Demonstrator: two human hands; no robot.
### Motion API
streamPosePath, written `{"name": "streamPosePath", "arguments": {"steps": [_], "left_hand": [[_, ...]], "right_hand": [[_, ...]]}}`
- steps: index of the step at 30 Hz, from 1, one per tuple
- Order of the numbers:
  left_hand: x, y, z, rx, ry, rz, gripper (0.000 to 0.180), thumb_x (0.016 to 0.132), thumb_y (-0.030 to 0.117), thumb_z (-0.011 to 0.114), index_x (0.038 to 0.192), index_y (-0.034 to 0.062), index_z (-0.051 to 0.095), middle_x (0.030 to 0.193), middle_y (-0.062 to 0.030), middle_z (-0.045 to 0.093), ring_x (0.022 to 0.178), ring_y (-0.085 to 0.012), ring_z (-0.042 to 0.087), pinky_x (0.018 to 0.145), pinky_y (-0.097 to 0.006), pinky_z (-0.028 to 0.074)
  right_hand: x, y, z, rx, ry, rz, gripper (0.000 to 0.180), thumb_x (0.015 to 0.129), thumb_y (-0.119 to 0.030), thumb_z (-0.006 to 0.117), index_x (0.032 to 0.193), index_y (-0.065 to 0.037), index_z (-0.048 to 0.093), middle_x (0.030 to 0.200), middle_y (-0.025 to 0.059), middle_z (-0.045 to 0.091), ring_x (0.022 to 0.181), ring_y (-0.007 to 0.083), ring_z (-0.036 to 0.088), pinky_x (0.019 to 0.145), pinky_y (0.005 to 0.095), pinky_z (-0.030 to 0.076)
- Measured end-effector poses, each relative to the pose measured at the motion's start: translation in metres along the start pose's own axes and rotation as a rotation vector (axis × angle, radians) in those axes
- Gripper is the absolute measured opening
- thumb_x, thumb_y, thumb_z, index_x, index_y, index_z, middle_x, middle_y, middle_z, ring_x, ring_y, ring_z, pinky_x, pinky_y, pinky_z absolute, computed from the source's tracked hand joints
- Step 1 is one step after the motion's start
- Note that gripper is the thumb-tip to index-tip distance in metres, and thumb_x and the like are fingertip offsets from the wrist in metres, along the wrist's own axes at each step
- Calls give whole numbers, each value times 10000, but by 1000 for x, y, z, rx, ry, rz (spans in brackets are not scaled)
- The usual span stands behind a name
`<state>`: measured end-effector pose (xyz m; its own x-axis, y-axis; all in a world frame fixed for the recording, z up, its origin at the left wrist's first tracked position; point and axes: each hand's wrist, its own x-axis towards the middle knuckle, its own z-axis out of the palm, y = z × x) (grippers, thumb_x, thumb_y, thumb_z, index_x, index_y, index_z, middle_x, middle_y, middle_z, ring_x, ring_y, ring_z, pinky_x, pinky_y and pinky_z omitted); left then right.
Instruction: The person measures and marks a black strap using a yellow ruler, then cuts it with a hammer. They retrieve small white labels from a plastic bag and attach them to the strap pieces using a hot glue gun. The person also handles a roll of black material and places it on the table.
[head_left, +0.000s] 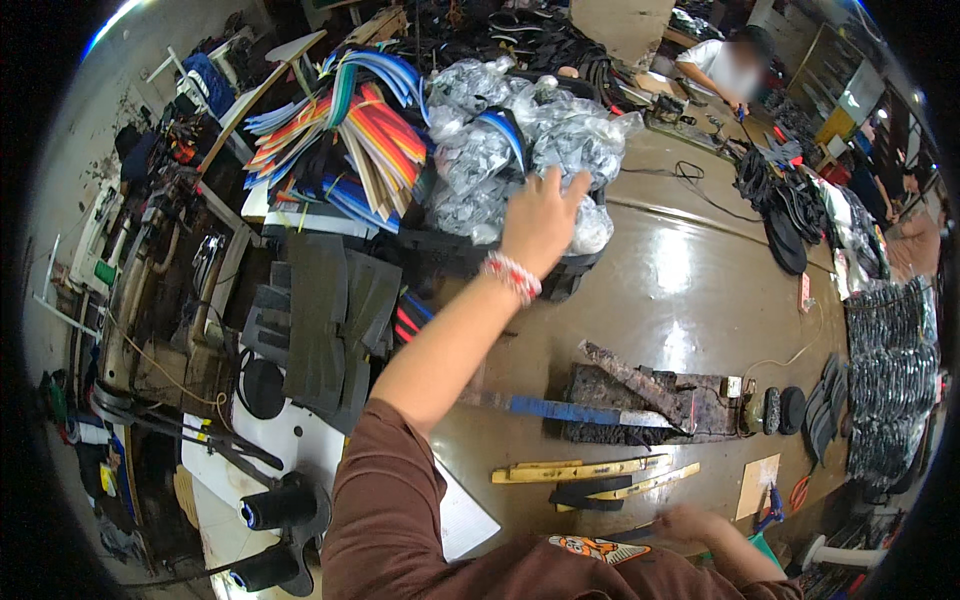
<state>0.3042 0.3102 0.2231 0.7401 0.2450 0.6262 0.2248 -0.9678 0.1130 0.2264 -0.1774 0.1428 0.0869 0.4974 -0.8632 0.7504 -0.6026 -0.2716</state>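
In the head view, reaching forward over the table [640, 300] with the left hand [545, 222], spreading the fingers apart and gripping nothing visible. Overlapping the clear bags [470, 160] with the fingertips, but being unable to tell touching from hovering. Probably keeping the fingers wide to suit soft, rounded plastic.

Seeing the bags heaped in a dark tray [568, 284] ahead, perhaps for stopping slippery plastic from sliding across the glossy table.

Holding the right hand [690, 522] low and close to the body, beside a thin dark strip [640, 530]; being unable to tell, through blur, about gripping it or not. Apparently keeping that arm tucked in while stretching the other.

Finding the coloured strips [385, 140] bundled left of the bags, likely for keeping loose lengths together, and the dark sheets [318, 330] lying overlapped nearer, perhaps for saving room.

Noticing the yellow bars [565, 471] lying just in front of a dark pad [600, 385], seemingly for easy reach. At right, seeing the packets [888, 370] standing in close rows, probably for tidy storing, and, beyond the table's far part, a co-worker [715, 70] leaning over.
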Motion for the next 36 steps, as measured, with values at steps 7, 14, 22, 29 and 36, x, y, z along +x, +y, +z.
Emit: {"name": "streamPosePath", "arguments": {"steps": [7, 14, 22, 29, 36], "left_hand": [[58, -134, 35, -18, -321, -314, 489, 719, 213, 720, 1180, 237, 559, 1153, -139, 553, 1076, -361, 547, 891, -458, 463], [52, -129, 24, 138, -503, -396, 522, 671, 287, 760, 1142, 150, 580, 1084, -163, 580, 1061, -395, 531, 890, -461, 449], [116, -94, 90, 93, -142, -19, 481, 896, 88, 422, 1373, 88, 358, 1239, -165, 524, 1065, -347, 556, 845, -410, 507], [184, -121, 65, 558, 46, 105, 193, 839, 134, 509, 895, 24, 657, 913, -131, 624, 875, -295, 610, 709, -427, 519], [248, -107, -71, -179, 691, -188, 416, 933, 369, 454, 1074, -10, 556, 1064, -274, 595, 1026, -437, 551, 888, -503, 420]], "right_hand": [[43, -63, -272, -219, 1001, -312, 231, 868, -262, 551, 997, -74, 587, 873, 189, 618, 729, 360, 624, 659, 458, 523], [126, -84, -438, -152, 1391, -314, 442, 857, -313, 606, 1240, -115, 511, 1379, 173, 390, 1281, 375, 353, 1033, 499, 315], [93, -113, -304, -278, 1251, -694, 473, 806, -288, 671, 1231, -129, 539, 1385, 141, 382, 1353, 364, 278, 1081, 569, 230], [-49, -106, -271, -93, 1050, -928, 306, 790, -129, 668, 1095, -118, 648, 1073, 92, 613, 1038, 238, 590, 993, 484, 383], [-137, -131, -249, 200, 816, -1416, 193, 879, 5, 433, 898, 21, 624, 1050, 205, 615, 946, 315, 629, 893, 485, 466]]}}
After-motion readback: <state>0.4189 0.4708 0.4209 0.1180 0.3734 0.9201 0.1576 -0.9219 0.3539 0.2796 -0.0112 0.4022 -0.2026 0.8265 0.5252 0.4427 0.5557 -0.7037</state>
